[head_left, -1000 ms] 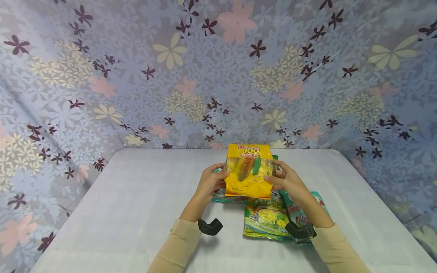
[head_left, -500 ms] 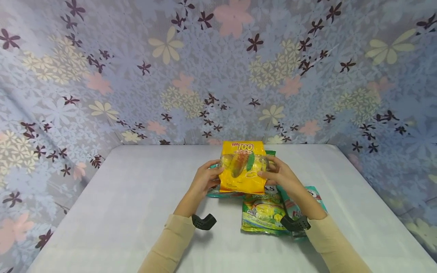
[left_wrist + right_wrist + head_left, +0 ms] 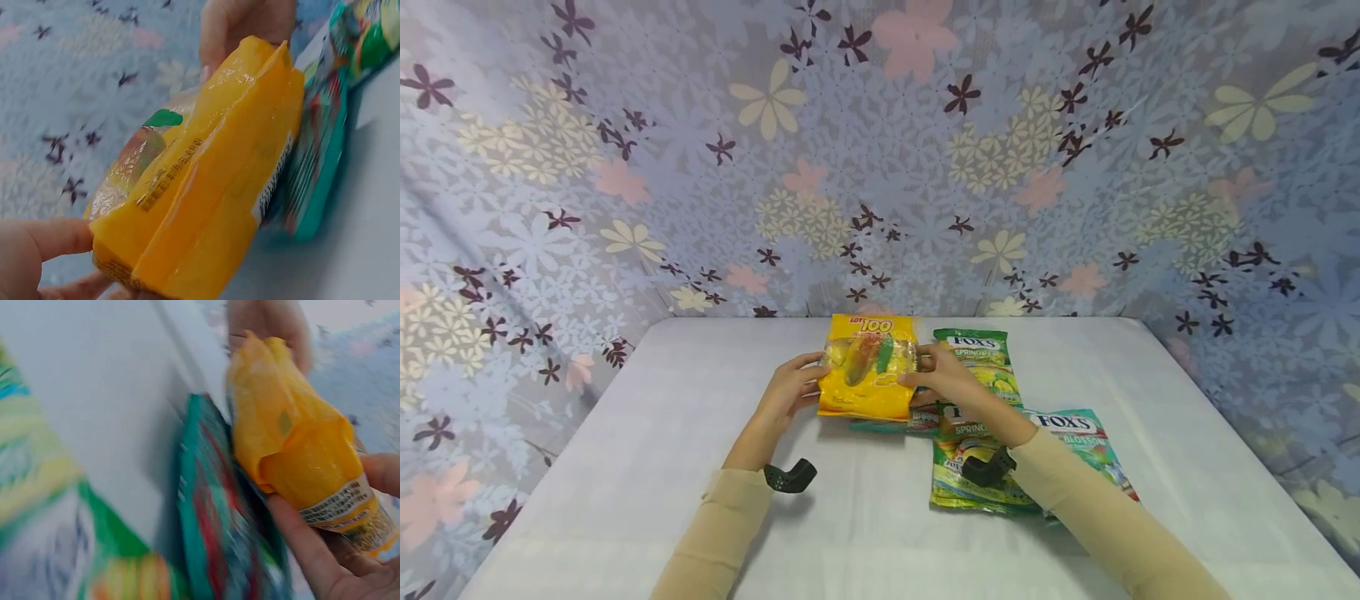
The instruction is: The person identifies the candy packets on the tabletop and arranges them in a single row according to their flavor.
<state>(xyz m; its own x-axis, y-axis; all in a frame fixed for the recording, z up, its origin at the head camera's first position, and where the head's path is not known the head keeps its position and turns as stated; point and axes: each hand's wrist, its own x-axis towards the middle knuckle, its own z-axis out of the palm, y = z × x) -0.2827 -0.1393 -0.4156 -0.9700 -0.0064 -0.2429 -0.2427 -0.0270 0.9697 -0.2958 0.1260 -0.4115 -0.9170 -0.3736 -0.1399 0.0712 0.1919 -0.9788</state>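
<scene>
A yellow candy bag (image 3: 867,371) with a mango picture and "LOT 100" print is held up between both hands. My left hand (image 3: 787,389) grips its left side, thumb on the front and fingers behind. On the right side my right hand (image 3: 951,379) holds it the same way. In the left wrist view the bag's bottom seam (image 3: 206,162) faces the camera. Just under and behind the yellow bag lies a teal candy bag (image 3: 898,424), mostly hidden by it; the right wrist view shows this teal bag (image 3: 203,487) close beside the yellow one.
Right of the hands lie a green FOX'S bag (image 3: 977,350) at the back, another green bag (image 3: 977,492) in front of it, and a teal FOX'S bag (image 3: 1075,433) partly under the right forearm. A floral cloth wall (image 3: 865,167) rises behind the white table (image 3: 625,467).
Both hands have carried the yellow candy bag to the left, off the green bags and over the teal one. The back green bag and the right teal bag show more now.
</scene>
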